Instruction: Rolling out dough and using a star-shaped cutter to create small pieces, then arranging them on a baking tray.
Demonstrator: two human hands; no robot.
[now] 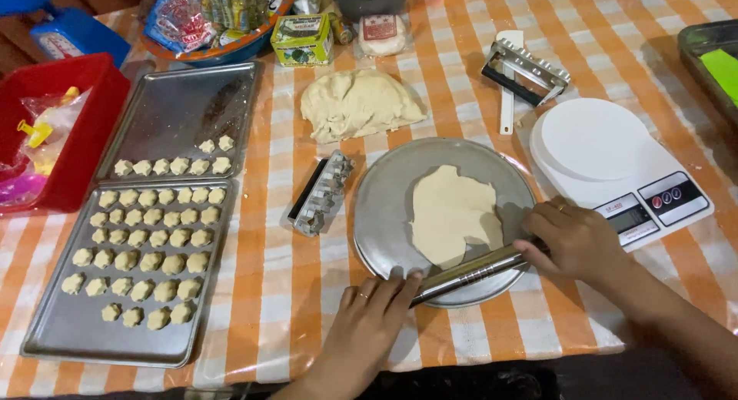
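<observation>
A flattened sheet of pale dough (452,213) lies on a round metal plate (384,208). Across the plate's near edge lies a steel rolling pin (469,273), slanted from lower left to upper right. My left hand (369,323) presses on its left end with fingers stretched flat. My right hand (576,239) is closed over its right end. A larger lump of dough (357,104) rests on the orange checked tablecloth behind the plate.
Two metal trays (69,331) (177,108) with several small shaped dough pieces sit at left. A metal cutter (319,194) lies beside the plate, another cutter (526,69) farther back. A white kitchen scale (615,165) stands at right, a red bin (77,131) at far left.
</observation>
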